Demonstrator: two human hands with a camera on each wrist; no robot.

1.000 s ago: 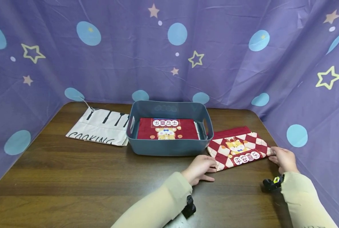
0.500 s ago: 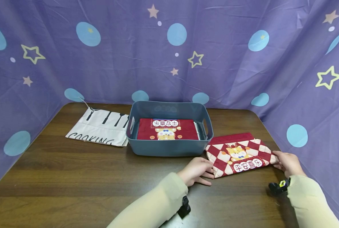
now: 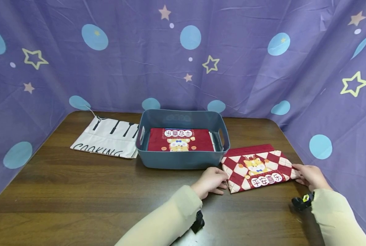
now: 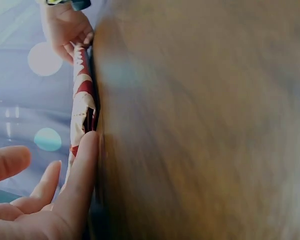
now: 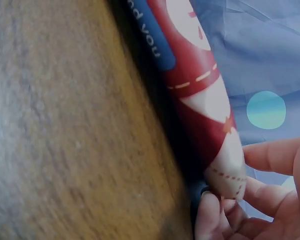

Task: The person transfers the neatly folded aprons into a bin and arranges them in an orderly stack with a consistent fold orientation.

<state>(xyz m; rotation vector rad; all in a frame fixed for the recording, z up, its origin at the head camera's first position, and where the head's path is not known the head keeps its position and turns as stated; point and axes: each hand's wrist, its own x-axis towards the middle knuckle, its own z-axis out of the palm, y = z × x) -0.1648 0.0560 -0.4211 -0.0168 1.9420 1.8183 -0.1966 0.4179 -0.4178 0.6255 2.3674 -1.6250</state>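
Observation:
A folded apron [image 3: 262, 171], checked red and cream with a cartoon dog and a red band at the back, lies on the right part of the table. At its left edge is my left hand [image 3: 210, 182]; in the left wrist view the fingers [image 4: 82, 175] are spread, one touching the cloth's side and the thumb apart. My right hand [image 3: 312, 176] pinches the apron's front right corner, thumb and fingers on either side of it in the right wrist view. That corner [image 5: 227, 175] looks rounded and thick from layered folds.
A blue-grey plastic basket [image 3: 183, 160] stands at the middle back, touching or nearly touching the apron. Inside lies a red folded cloth [image 3: 201, 140] with a similar dog print. Left of it rests a white folded apron [image 3: 109, 136] marked "COOKING". A purple curtain [image 3: 247, 78] hangs behind.
The checked apron has slid a little toward me, with both hands at its sides. My left hand has drawn slightly left over the last half second; the basket has stayed put.

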